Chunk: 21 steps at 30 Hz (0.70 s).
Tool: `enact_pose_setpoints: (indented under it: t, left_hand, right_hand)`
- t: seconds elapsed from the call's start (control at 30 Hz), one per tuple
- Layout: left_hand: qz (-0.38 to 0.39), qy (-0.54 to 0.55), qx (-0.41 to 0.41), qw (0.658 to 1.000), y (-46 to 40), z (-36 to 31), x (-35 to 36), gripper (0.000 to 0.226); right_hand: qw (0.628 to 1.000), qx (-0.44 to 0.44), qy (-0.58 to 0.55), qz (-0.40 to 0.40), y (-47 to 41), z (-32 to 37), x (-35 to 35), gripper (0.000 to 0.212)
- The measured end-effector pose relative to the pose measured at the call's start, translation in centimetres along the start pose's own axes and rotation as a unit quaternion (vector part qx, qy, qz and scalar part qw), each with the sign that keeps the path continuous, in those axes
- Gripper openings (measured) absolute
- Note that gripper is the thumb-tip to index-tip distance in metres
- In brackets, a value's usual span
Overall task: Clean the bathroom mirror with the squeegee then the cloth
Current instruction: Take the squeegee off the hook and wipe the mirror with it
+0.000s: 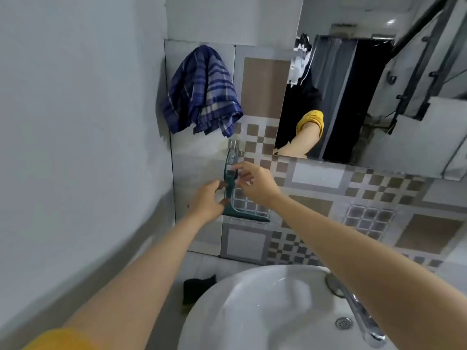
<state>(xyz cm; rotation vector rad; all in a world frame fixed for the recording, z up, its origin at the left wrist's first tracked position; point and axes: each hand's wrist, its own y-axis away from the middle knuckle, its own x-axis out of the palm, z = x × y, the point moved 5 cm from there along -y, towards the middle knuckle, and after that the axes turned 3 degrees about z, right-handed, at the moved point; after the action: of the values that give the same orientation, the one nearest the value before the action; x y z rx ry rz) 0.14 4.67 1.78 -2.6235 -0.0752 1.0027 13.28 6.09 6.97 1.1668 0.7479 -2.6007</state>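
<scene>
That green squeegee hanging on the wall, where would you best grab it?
By the upright handle of the squeegee, probably from the front. It hangs from a hook with the wide blade at the bottom, so the narrow handle fits a fist and can lift off upward.

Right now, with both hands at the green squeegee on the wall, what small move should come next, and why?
Probably close the right hand around the squeegee handle and lift it off its hook: it hangs there ungripped, and the left hand only nears its base.
</scene>
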Motion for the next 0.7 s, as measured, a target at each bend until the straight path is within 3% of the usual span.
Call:
enact_pose_setpoints:
  t: [0.23,0.7]
  left_hand:
    - [-0.027,0.136,-0.014,0.99,-1.1,2.0,1.1,0.022]
    - [-0.143,0.235,0.037,0.961,1.5,-2.3,-1.9,0.018]
  right_hand:
    - [0.998,0.019,-0.027,-0.046,-1.7,-1.1,0.5,0.037]
    - [0.993,-0.007,-0.076,-0.091,-0.8,3.2,-3.8,0.037]
